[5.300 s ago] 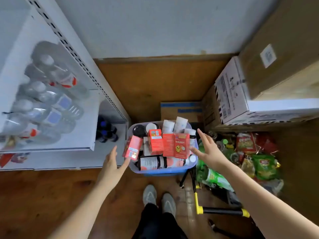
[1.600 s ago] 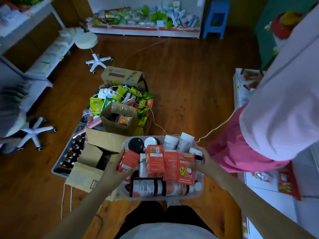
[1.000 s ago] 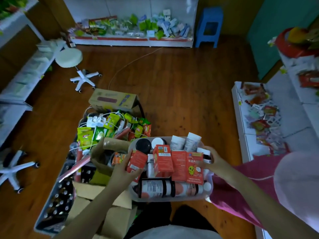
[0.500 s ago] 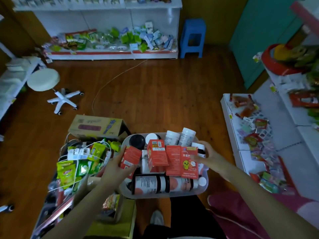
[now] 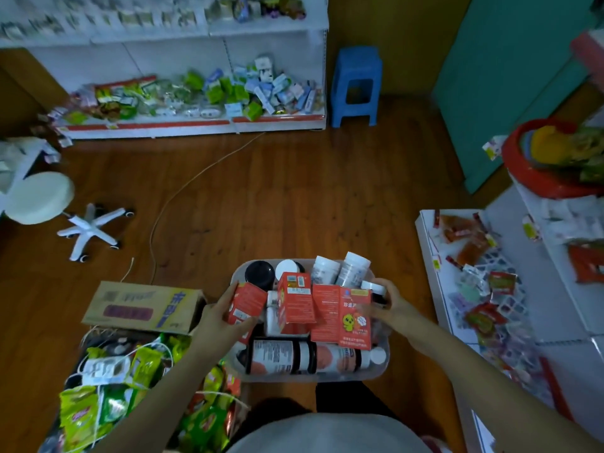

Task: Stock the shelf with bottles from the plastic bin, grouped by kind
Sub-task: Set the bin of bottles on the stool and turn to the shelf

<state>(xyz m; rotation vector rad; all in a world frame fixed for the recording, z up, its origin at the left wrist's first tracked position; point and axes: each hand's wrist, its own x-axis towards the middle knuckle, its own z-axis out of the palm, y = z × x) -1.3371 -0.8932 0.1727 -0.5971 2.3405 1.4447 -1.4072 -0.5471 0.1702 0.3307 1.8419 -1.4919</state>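
Carrying the plastic bin at waist height, the left hand and right hand clamp its opposite rims, probably to keep it level: bottles and red boxes are heaped above the edge. The shelf lies at right.

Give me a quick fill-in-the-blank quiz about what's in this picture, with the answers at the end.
1. Both hands grip the sides of the plastic bin, which holds bottles and ____ cartons.
2. The plastic stool beside the far shelf is ____.
3. The swivel stool with the white seat stands on a ____ floor.

Answers: red; blue; wooden
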